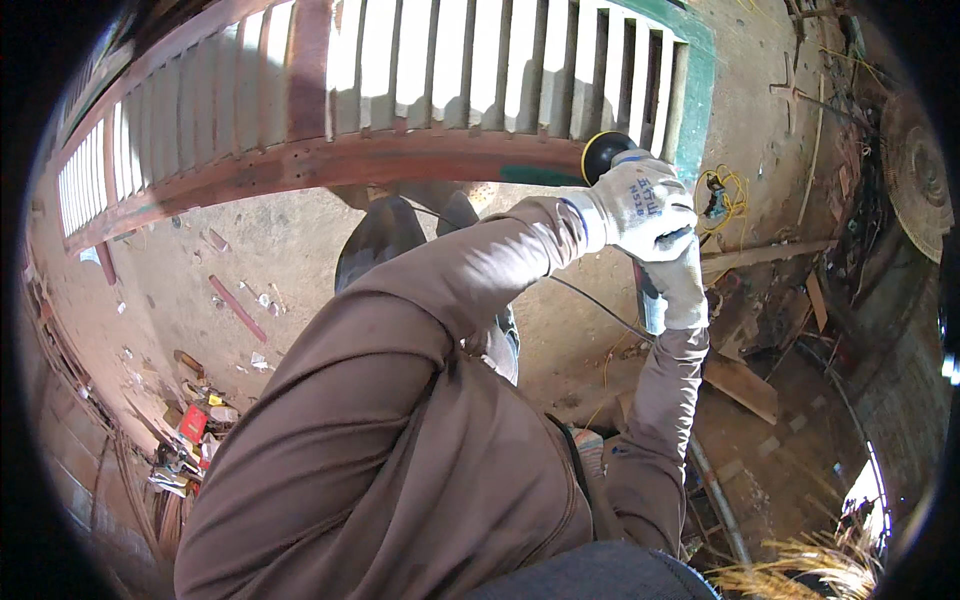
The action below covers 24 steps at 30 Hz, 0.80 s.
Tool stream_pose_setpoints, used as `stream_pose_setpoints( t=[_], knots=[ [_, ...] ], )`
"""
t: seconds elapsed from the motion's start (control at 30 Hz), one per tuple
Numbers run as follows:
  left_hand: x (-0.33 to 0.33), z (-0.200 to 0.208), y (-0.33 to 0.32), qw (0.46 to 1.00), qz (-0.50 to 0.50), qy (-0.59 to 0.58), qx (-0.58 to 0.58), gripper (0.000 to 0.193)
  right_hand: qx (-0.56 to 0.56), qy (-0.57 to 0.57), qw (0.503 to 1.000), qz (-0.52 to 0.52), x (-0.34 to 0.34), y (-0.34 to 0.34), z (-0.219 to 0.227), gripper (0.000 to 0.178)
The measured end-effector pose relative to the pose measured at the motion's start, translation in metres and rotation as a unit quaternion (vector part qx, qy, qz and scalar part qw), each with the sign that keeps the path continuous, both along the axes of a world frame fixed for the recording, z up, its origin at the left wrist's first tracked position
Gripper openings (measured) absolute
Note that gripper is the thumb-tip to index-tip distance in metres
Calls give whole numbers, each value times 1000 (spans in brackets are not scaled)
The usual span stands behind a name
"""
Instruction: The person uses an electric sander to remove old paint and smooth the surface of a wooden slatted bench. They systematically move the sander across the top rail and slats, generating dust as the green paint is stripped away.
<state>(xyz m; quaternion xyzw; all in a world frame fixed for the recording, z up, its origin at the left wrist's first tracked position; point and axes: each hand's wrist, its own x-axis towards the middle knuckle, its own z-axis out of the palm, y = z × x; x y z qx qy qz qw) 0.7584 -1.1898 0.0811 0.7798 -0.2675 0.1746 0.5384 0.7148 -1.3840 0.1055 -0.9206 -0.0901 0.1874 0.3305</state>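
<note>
A corded angle grinder with a round black sanding pad [603, 157], yellow at its rim, is held in both my gloved hands. My left hand [645, 208], in a pale knitted glove, is closed over the front of the tool, just behind the pad. Further back my right hand [679, 285] wraps the tool's bluish body [651, 308], its fingers partly hidden. The pad meets the red-brown lower rail [440, 158] of a long slatted wooden frame near its right corner; whether it presses on the wood I cannot tell. Pale slats [483, 60] and a green end piece [697, 110] belong to that frame.
A black cord [603, 302] trails below my arms. A yellow coiled wire [735, 195] lies on the floor right of the frame. Scraps and a red box [193, 423] lie at left, a reddish stick [237, 309] nearer the middle. Boards [741, 388] clutter the right.
</note>
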Motion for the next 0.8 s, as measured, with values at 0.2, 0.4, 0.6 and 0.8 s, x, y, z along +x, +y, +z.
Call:
stream_pose_setpoints(
  t=[0.2, 0.4, 0.6, 0.8],
  knots=[
    [23, -13, -50, 997, -79, 8, 14, 17, -20, -2, 998, -64, 2, -61, -20, 41],
    [48, -17, -103, 987, -153, 16, 48, 20, -31, 64, 988, -137, 14, -98, -15, 54],
    [31, -8, -52, 993, -105, 12, 56, 16, -14, 115, 982, -152, 8, -54, -10, 67],
    [-20, -1, 84, 1000, 18, 2, 19, 9, -54, 91, 994, -30, -6, 113, 19, 49]
  ],
)
